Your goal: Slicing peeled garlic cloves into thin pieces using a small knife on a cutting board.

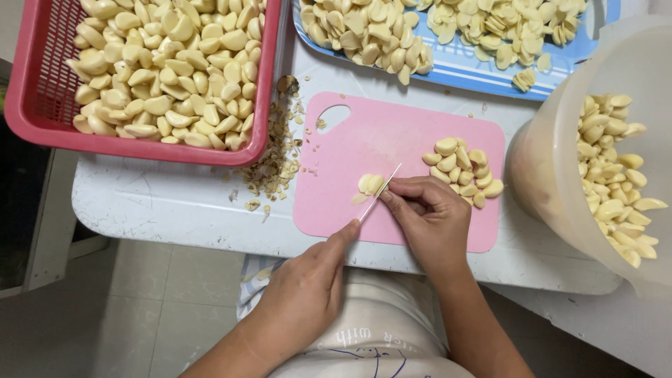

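From the head camera, looking straight down, a pink cutting board (392,140) lies on a white table (154,203). Near the board's middle sits a peeled garlic clove (369,183), pale yellow and partly cut into thin slices that lean together. The right hand (430,217) is curled over it, fingertips pinching the near end of the clove. The left hand (304,290) grips a small knife (380,192) by the handle, forefinger stretched along it; the thin blade runs slantwise up to the clove, its edge touching the slices.

Just right of the clove, still on the board, is a small heap of whole peeled cloves (462,171), close beside the right hand's knuckles. A red plastic basket (42,119) heaped with peeled garlic fills the upper left, its corner overhanging the table's left side. A blue tray (476,73) along the top edge carries sliced garlic, some slices at its rim. A translucent bucket (560,175) at the right holds more cloves and crowds the board's right edge. No labels show on any container.

Brown trimmed ends (273,164) are scattered between basket and board. The bare table is a strip along the near edge, left of the board; the board's lower part is open under the hands.
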